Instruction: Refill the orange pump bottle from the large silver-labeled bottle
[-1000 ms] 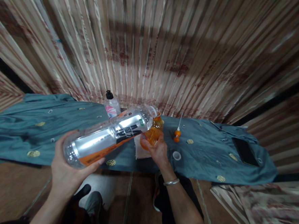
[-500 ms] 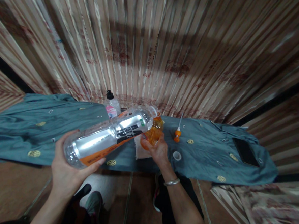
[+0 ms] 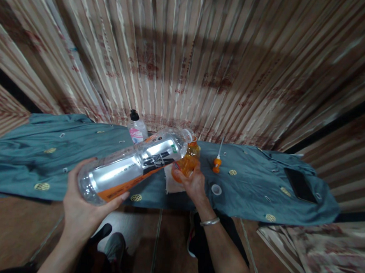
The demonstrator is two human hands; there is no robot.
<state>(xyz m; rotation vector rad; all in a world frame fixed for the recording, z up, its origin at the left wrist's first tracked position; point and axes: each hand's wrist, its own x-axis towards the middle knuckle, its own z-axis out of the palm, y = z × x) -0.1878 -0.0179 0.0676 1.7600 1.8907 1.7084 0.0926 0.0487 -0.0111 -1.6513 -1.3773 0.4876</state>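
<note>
Gripping a silver-labelled bottle (image 3: 134, 164) — black characters (green patch) — left fingers (image 3: 123, 196) curl.

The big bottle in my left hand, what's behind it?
A black-capped bottle shows past the big bottle; its base is covered, so what it stands on can't be seen.

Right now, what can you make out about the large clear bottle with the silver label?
The large clear bottle looks like transparent plastic, with a wraparound silver label bearing black characters, an orange band and a small green patch. It is tilted, base low toward the left hand, which grips it there. Its uncapped mouth, with a pale ring, is at the rim of the orange bottle, though whether they touch is unclear. I can't tell whether liquid is inside.
</note>
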